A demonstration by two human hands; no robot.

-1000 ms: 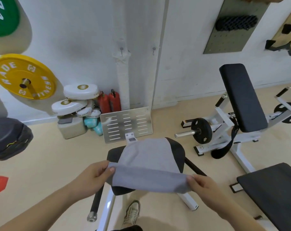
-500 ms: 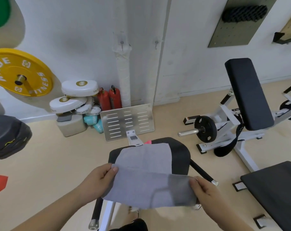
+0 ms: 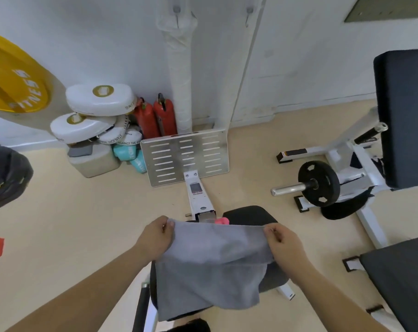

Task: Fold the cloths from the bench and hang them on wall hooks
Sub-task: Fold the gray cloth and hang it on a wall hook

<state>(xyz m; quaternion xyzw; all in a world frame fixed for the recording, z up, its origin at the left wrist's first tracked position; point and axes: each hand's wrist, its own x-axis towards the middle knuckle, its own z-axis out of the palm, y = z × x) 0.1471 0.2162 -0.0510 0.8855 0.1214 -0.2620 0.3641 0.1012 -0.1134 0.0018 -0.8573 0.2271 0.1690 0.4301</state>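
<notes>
A grey cloth (image 3: 210,267) hangs folded over between my hands, above the black seat pad of the bench (image 3: 251,215). My left hand (image 3: 155,236) pinches its top left corner. My right hand (image 3: 281,243) pinches the top right corner. The cloth's top edge is stretched level and its lower part droops toward me. A bit of pink cloth (image 3: 222,221) peeks out on the bench behind the top edge. Two small wall hooks, the left hook (image 3: 176,10) and the right hook (image 3: 249,12), sit high on the white wall ahead.
A slotted metal foot plate (image 3: 186,156) stands at the bench's far end. White pads, red canisters (image 3: 155,116) and a beige box are piled at the wall on the left. A weight machine with a black plate (image 3: 319,183) stands right; another black pad (image 3: 399,279) lies near right.
Both hands lifted the cloth's top edge up and away from me, so the cloth now hangs from it off the bench. My view tilted down and moved closer to the wall.
</notes>
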